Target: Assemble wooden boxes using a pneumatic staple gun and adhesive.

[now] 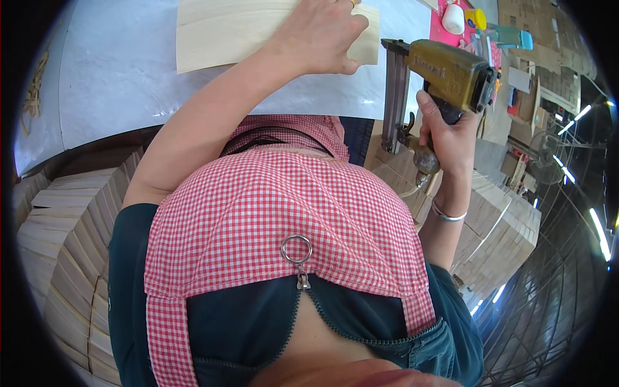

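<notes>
My right hand (448, 132) is wrapped round the grip of a pneumatic nail gun (445, 68), which has a yellow-brown body and a dark magazine. The gun is raised at the right edge of the table, with its nose just right of a thin pale wooden board (222, 32). Across that board reaches my left arm, and my left hand (329, 39) rests on its right part. The thumb is spread away from the other fingers, and the fingertips run partly out of the top of the picture. I see nothing held in this hand.
The board lies on a pale, glossy table (116, 84). Beyond the gun are a white container (453, 19) and a yellow-lidded one (476, 18) on a red surface. Stacks of wooden pieces (71, 251) stand low at the left, more stacks (496, 219) at the right.
</notes>
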A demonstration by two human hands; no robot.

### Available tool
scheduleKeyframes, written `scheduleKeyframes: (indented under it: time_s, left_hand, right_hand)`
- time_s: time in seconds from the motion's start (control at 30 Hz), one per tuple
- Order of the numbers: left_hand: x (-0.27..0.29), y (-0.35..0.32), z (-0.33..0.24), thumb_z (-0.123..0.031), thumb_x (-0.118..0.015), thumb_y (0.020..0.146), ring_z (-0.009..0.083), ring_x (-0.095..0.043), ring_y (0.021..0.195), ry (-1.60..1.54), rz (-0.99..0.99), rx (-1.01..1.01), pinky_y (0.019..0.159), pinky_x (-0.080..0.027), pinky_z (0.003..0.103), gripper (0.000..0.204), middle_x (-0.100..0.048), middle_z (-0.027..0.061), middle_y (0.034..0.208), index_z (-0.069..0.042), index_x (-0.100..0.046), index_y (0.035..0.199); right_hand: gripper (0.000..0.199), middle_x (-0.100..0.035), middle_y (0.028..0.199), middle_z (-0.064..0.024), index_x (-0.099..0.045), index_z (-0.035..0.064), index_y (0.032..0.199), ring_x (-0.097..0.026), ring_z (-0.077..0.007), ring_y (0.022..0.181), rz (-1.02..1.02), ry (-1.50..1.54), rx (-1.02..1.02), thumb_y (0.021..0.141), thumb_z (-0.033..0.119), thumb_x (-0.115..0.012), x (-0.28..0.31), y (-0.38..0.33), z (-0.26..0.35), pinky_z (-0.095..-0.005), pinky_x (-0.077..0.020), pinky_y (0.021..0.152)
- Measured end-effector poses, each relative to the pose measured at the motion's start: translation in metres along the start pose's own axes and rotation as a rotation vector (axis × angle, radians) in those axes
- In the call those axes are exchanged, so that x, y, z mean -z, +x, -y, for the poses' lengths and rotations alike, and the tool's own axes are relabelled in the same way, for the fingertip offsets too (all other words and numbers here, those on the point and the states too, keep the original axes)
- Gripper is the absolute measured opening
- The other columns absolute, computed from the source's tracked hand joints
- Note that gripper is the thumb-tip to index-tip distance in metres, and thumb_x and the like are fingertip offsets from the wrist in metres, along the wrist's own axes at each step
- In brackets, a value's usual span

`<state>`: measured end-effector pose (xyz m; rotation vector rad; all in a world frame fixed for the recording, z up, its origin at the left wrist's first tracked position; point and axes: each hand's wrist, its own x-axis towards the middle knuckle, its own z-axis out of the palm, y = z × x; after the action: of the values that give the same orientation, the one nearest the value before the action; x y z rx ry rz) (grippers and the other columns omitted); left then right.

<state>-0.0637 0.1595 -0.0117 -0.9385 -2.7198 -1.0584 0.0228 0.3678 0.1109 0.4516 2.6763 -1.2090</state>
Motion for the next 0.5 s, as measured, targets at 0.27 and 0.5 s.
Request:
scheduleKeyframes:
  time_s: [0.27,0.5]
  left_hand:
    - [0.002,0.003,0.001,-0.034,-0.078,0.07,0.0336,-0.052,0.11,0.047,0.085,0.053,0.099,-0.039,0.042,0.04,-0.058,0.0241,0.122,0.0,-0.072,0.091]
    - [-0.003,0.0,0.004,-0.033,-0.079,0.07,0.0324,-0.051,0.112,0.056,-0.093,-0.063,0.099,-0.039,0.041,0.039,-0.058,0.0221,0.124,-0.002,-0.072,0.091]
  right_hand:
    - [0.02,-0.055,0.052,-0.0004,-0.066,-0.0007,0.082,-0.046,-0.0082,0.039,0.041,-0.067,-0.027,0.088,0.015,-0.077,0.001,0.013,0.002,-0.0221,-0.0366,0.037]
    - [0.021,-0.054,0.052,-0.0006,-0.066,-0.0004,0.083,-0.046,-0.0082,0.039,0.109,-0.062,-0.047,0.089,0.017,-0.077,0.007,0.02,0.006,-0.0218,-0.0365,0.037]
